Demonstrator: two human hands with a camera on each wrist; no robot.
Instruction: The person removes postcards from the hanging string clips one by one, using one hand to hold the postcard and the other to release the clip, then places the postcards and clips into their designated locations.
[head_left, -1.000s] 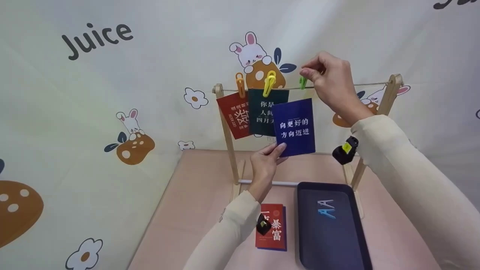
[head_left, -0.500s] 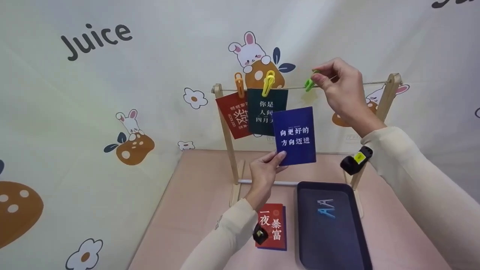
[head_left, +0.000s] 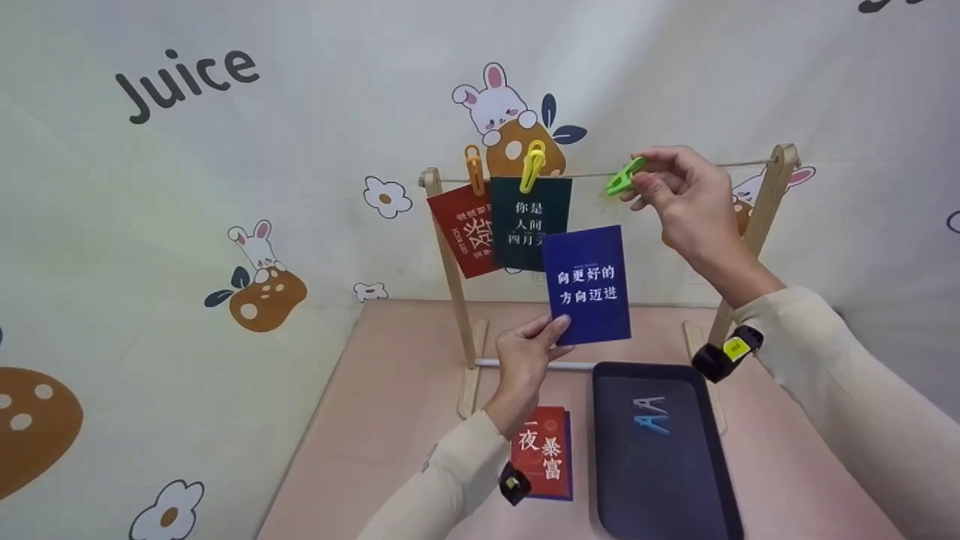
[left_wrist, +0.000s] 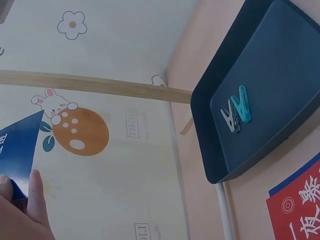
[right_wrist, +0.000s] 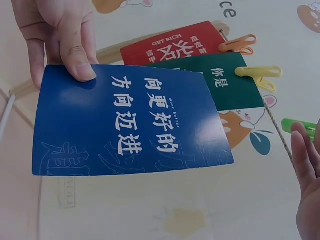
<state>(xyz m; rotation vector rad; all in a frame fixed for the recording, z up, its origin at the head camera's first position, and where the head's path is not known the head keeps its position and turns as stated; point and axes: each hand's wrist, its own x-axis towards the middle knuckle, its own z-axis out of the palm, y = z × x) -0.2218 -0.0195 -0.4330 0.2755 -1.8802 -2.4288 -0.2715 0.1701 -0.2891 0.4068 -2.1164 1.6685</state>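
My left hand (head_left: 525, 364) pinches a blue card (head_left: 587, 285) with white characters by its lower left corner, thumb in front. The card stands upright below the rope (head_left: 589, 176). Between thumb and fingers of my right hand (head_left: 694, 202) is a green clothespin (head_left: 625, 177), tilted, overlapping the rope in the head view. To the left, an orange clothespin (head_left: 475, 169) holds a red card (head_left: 461, 232) on the rope. Beside it a yellow clothespin (head_left: 532, 166) holds a dark green card (head_left: 529, 217), which partly covers the red one. The right wrist view shows the blue card (right_wrist: 130, 120) face on.
A wooden frame (head_left: 772, 184) carries the rope. On the pink table (head_left: 397, 375) lies a dark tray (head_left: 652, 487) with a blue clothespin (head_left: 651, 425) and a grey clothespin (head_left: 649, 405). Left of it is a card stack (head_left: 544, 450), red on top, partly behind my left wrist.
The blue card has moved down with my left hand, away from the rope. My right hand has shifted right and lower, and the green clothespin now tilts more.
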